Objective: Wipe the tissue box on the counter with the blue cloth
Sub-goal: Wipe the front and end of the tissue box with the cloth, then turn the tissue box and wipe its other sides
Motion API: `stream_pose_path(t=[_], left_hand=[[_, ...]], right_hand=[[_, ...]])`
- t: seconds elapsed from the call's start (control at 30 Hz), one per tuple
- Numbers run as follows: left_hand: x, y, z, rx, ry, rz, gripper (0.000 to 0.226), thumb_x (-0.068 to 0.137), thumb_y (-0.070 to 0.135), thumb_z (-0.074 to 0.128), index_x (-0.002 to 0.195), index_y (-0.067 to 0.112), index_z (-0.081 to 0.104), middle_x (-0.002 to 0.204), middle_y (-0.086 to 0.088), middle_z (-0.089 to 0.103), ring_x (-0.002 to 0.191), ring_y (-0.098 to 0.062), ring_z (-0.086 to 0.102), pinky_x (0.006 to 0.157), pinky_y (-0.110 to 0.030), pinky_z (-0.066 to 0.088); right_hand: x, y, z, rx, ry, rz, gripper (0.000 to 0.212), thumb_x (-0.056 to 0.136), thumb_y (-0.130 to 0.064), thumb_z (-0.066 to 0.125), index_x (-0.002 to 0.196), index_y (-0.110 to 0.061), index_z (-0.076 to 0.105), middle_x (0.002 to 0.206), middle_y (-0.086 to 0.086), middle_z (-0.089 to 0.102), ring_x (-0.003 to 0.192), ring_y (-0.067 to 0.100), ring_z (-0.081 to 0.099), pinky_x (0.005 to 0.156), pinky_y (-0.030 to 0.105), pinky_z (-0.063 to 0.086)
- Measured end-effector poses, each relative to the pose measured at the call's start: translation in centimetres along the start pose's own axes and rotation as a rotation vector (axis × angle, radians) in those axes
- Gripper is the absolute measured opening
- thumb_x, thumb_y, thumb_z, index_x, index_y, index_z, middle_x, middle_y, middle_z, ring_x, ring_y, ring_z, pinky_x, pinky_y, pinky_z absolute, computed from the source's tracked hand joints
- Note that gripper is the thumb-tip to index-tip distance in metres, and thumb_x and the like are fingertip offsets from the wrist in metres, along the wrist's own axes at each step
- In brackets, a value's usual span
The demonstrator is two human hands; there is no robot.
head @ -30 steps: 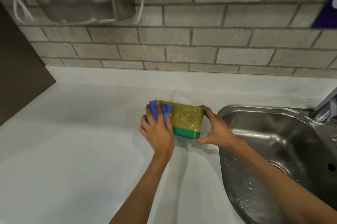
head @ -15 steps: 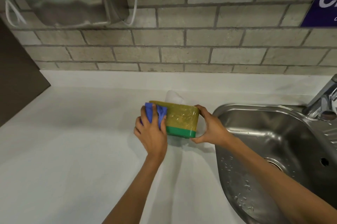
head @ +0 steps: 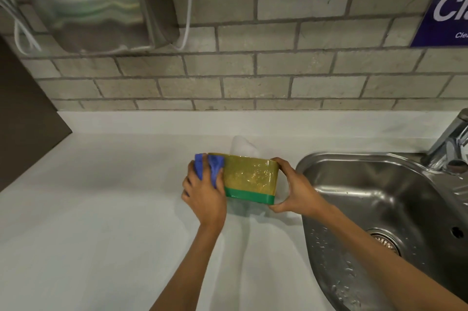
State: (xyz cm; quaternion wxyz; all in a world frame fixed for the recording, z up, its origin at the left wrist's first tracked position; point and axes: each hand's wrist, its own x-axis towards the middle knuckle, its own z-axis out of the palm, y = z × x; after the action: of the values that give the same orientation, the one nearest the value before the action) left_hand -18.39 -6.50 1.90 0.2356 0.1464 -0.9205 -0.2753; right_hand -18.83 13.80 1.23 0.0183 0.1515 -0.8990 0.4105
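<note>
showing the tissue box (head: 249,179) on the counter (head: 101,209) between both hands: left hand (head: 205,194) presses the blue cloth (head: 210,166) to its left end, right hand (head: 295,188) grips its right end.

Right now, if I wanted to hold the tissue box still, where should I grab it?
Probably the short right end of the tissue box, coming from the sink side, as the right hand does. The left hand presses the blue cloth on the other end.
</note>
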Motion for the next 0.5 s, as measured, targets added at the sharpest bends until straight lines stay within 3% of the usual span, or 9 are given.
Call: stream_pose_path(t=[0.1, 0.17, 0.2, 0.27, 0.4, 0.5], left_hand=[[1.1, -1.2, -0.5, -0.375, -0.08, -0.194, 0.037, 0.094, 0.037, 0.046, 0.114, 0.01, 0.06, 0.112, -0.017, 0.061, 0.102, -0.036, 0.056, 0.08, -0.039, 0.046], [1.1, -2.1, -1.2, -0.626, -0.112, -0.297, 0.031, 0.093, 0.039, 0.047, 0.091, 0.01, 0.06, 0.086, -0.01, 0.062, 0.086, -0.032, 0.059, 0.072, -0.031, 0.042], [1.1, -2.4, -1.5, -0.683, -0.153, -0.343, 0.031, 0.093, 0.04, 0.047, 0.087, 0.012, 0.058, 0.082, -0.007, 0.06, 0.082, -0.029, 0.058, 0.072, -0.031, 0.042], [0.8, -3.1, -1.9, -0.711, -0.244, -0.396, 0.031, 0.093, 0.042, 0.046, 0.087, 0.013, 0.057, 0.085, -0.008, 0.059, 0.083, -0.026, 0.055, 0.077, -0.033, 0.044], [0.3, -3.8, -2.5, -0.723, -0.387, -0.478, 0.03, 0.093, 0.043, 0.045, 0.094, 0.016, 0.056, 0.094, -0.009, 0.059, 0.089, -0.026, 0.056, 0.083, -0.036, 0.046], [-0.5, -4.0, -2.7, -0.72, -0.395, -0.518, 0.031, 0.093, 0.043, 0.044, 0.095, 0.015, 0.056, 0.094, -0.009, 0.059, 0.089, -0.025, 0.055, 0.082, -0.034, 0.044]], right_hand=[[-0.4, 0.0, 0.3, 0.0, -0.039, 0.013, 0.111, 0.054, -0.033, 0.083, 0.139, -0.046, 0.012, 0.145, -0.016, 0.029, 0.125, 0.002, 0.039, 0.091, 0.0, 0.031], [-1.0, 0.1, 0.6, 0.07, -0.079, 0.056, 0.119, 0.057, -0.032, 0.083, 0.135, -0.06, -0.003, 0.153, -0.017, 0.015, 0.134, 0.001, 0.025, 0.102, 0.009, 0.027], [-1.5, 0.1, 0.8, 0.139, -0.106, 0.09, 0.123, 0.057, -0.033, 0.083, 0.133, -0.063, -0.009, 0.151, -0.022, 0.019, 0.135, 0.003, 0.025, 0.104, 0.015, 0.029], [-2.3, 0.1, 1.2, 0.278, -0.129, 0.153, 0.128, 0.055, -0.037, 0.083, 0.129, -0.064, -0.017, 0.135, -0.036, 0.027, 0.132, 0.002, 0.031, 0.107, 0.022, 0.031], [-3.6, 0.1, 2.0, 0.406, -0.044, 0.214, 0.119, 0.07, -0.024, 0.079, 0.145, -0.035, -0.013, 0.14, -0.023, 0.028, 0.136, 0.013, 0.035, 0.113, 0.037, 0.033], [-4.9, 0.0, 3.0, 0.4, 0.037, 0.195, 0.112, 0.067, -0.017, 0.081, 0.145, -0.037, 0.003, 0.128, -0.037, 0.04, 0.129, 0.006, 0.043, 0.104, 0.015, 0.039]])
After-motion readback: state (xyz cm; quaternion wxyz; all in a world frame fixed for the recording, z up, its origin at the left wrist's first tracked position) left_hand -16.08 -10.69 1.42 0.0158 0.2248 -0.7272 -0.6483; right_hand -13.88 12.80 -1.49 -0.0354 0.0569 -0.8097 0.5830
